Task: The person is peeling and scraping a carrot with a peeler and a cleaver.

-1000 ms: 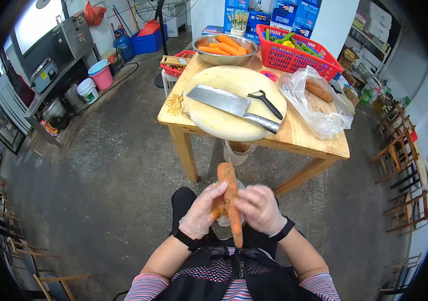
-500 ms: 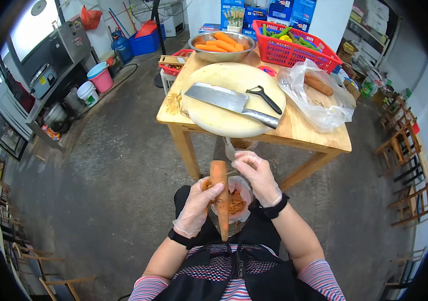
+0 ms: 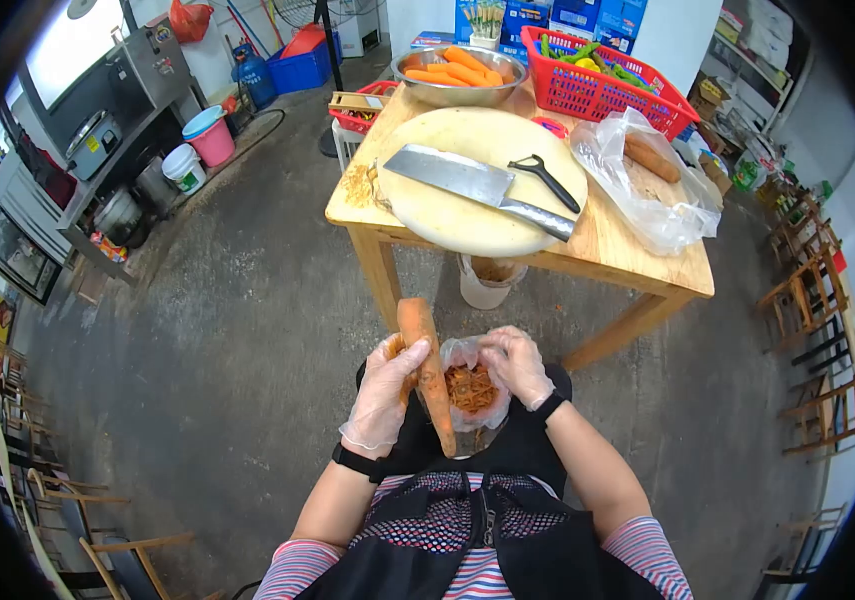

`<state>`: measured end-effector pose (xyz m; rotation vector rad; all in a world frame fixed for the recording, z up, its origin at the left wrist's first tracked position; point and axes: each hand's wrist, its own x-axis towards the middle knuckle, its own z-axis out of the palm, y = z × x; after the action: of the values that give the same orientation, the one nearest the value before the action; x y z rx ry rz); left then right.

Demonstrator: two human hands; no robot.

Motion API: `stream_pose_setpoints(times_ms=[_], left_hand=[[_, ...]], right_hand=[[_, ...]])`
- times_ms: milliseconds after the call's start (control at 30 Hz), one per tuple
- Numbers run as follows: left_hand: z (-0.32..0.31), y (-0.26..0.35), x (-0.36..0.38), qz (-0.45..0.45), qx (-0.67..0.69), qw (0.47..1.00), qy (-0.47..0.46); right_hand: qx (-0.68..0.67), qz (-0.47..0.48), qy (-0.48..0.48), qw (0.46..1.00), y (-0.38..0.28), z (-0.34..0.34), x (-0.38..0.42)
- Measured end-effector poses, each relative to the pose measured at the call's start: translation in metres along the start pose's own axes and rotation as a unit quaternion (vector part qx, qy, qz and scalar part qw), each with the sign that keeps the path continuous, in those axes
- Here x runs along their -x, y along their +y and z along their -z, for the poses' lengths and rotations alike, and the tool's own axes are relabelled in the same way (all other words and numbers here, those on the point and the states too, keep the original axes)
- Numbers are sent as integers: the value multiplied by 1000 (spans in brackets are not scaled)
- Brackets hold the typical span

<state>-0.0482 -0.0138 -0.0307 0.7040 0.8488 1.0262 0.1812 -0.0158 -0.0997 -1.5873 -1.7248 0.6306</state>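
My left hand (image 3: 379,398), in a clear plastic glove, is closed around an unpeeled carrot (image 3: 429,372). The carrot's thick end points up and its tip down toward my lap. My gloved right hand (image 3: 517,368) has its fingers curled together at the rim of a clear plastic bag (image 3: 488,413); whatever they pinch is hidden. Orange-brown peelings (image 3: 469,386) fill the bag, which sits between my knees. Ahead, on a round chopping board (image 3: 447,222), lie a cleaver (image 3: 455,175) and a black peeler (image 3: 550,187).
The wooden table (image 3: 637,255) also bears a steel bowl (image 3: 457,95) of peeled carrots, a red basket (image 3: 602,95) of green vegetables and a plastic bag (image 3: 647,215) with unpeeled carrots. A white bucket (image 3: 485,290) stands beneath it. Chairs (image 3: 807,290) line the right wall.
My right hand has come down from above the carrot's top to the bag's rim. The left hand and carrot have shifted slightly left, and the view has tilted down a little.
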Motion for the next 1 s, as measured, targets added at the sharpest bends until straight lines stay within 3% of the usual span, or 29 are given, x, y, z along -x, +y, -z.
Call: stream_pose_setpoints(times_ms=[100, 300, 433, 500, 633, 767, 900, 1000], left_hand=[[-3, -3, 2, 0, 8, 1000, 7], [-14, -4, 6, -14, -31, 999, 0], [-26, -8, 8, -26, -49, 998, -24], [-31, -9, 8, -40, -46, 998, -27], [-38, -4, 12, -63, -79, 995, -20], [-41, -3, 12, -44, -86, 995, -26], [-40, 0, 10, -64, -63, 996, -8], [-33, 4, 8, -46, -43, 998, 3]], right_hand=[[-5, -28, 17, 999, -21, 12, 0], [-26, 126, 79, 989, -63, 33, -6], [-37, 139, 77, 987, -103, 41, -5], [15, 189, 126, 974, -107, 39, -5], [-3, 150, 139, 979, -99, 32, -7], [167, 259, 185, 933, -99, 30, -10], [152, 205, 196, 947, -80, 31, -18], [206, 161, 114, 958, -61, 32, -16]])
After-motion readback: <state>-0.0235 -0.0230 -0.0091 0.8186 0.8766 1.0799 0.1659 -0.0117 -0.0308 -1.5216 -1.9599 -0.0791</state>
